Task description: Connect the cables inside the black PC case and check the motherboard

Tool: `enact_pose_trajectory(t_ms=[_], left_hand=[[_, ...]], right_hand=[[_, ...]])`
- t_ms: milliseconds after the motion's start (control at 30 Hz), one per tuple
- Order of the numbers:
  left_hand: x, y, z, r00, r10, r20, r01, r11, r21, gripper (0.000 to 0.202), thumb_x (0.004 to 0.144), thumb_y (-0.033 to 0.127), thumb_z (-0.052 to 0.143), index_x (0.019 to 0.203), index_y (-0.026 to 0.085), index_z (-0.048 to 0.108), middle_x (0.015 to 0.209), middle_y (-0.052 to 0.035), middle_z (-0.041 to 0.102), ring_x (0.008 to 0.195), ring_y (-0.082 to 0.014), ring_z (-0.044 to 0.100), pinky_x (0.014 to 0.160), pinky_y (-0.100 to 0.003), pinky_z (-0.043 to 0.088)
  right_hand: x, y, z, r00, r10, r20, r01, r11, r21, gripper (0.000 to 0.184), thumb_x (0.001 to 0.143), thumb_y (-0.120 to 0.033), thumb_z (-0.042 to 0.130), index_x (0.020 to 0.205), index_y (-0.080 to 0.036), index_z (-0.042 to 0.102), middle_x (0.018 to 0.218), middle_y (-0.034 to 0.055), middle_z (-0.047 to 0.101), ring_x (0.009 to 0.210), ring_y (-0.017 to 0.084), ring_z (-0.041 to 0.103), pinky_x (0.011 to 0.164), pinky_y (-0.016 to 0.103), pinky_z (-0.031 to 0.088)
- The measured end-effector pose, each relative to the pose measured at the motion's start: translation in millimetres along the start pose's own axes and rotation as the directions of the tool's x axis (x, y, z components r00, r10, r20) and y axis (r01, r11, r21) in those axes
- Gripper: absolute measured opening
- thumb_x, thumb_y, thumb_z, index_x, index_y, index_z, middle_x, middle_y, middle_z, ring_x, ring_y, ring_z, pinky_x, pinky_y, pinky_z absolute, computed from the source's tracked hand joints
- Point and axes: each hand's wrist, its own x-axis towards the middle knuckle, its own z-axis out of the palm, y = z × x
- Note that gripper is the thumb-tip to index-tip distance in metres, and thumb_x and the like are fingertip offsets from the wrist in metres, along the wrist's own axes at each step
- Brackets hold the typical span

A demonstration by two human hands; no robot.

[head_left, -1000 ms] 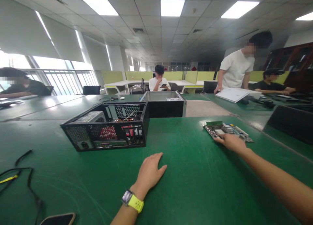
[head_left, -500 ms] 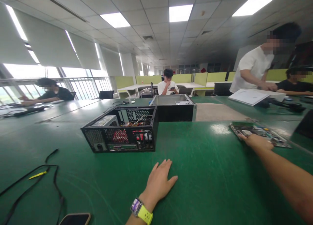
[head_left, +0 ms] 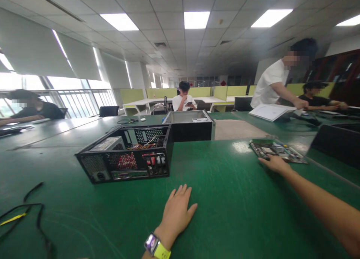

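My left hand [head_left: 176, 212] lies palm down on the green table, fingers stretched out and thumb apart, holding nothing. Around its wrist is a watch [head_left: 152, 244] with a yellow-green band. Beyond it, to the left, an open black computer case [head_left: 126, 165] rests on its side, with a power supply and wires inside. My right arm reaches out to the right. At the near edge of a motherboard [head_left: 281, 151], which lies flat on the table, my right hand [head_left: 277, 165] appears open, its visible fingers apart. Some of its fingertips are hard to make out.
A second computer case [head_left: 194, 131] stands behind the first. Black cables [head_left: 41, 221] with a yellow tag [head_left: 13, 218] lie at the left. A dark panel-like object [head_left: 337, 144] is at the right. Across the table, a person in white [head_left: 270, 82] handles a white panel [head_left: 268, 112].
My view has turned slightly right. My right hand has drawn back a little from the motherboard toward me. The left hand stays flat on the table, and the standing person's arm has moved.
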Motion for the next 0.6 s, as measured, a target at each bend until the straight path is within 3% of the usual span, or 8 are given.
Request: enact_pose_trajectory(t_ms=[267,433,600], left_hand=[[3.5,-5.0,6.5,0.999,0.02,-0.025,-0.02,1.0,0.014,0.055,0.092,0.044,0.042,0.136,0.011,0.043,0.144,-0.0147,0.038,0.134,-0.0275,0.032,0.112,-0.049,0.027],[2.8,-4.8,7.1,0.999,0.032,-0.035,-0.032,0.999,0.01,0.055,0.093,0.046,0.039,0.136,0.012,0.043,0.143,-0.015,0.039,0.134,-0.0276,0.033,0.111,-0.05,0.027],[2.6,-6.0,6.8,0.998,0.033,-0.051,-0.033,0.999,-0.01,0.053,0.093,0.047,0.04,0.134,0.013,0.044,0.141,-0.0152,0.042,0.133,-0.0273,0.035,0.111,-0.05,0.027]], right_hand=[[-36.5,-16.2,-8.0,0.991,-0.104,0.083,0.106,0.994,-0.015,0.069,0.082,-0.058,0.047,0.131,-0.011,0.05,0.138,0.0181,0.045,0.126,0.032,0.043,0.102,0.043,0.036],[-44.8,-14.8,-20.1,0.988,-0.111,0.111,0.109,0.994,0.018,0.068,0.085,-0.056,0.042,0.131,-0.007,0.049,0.135,0.0178,0.05,0.123,0.03,0.047,0.104,0.04,0.036],[-54.7,-35.6,-30.9,0.978,-0.154,0.142,0.147,0.987,0.059,0.067,0.086,-0.056,0.037,0.127,-0.006,0.054,0.131,0.0172,0.053,0.121,0.029,0.05,0.103,0.038,0.037]])
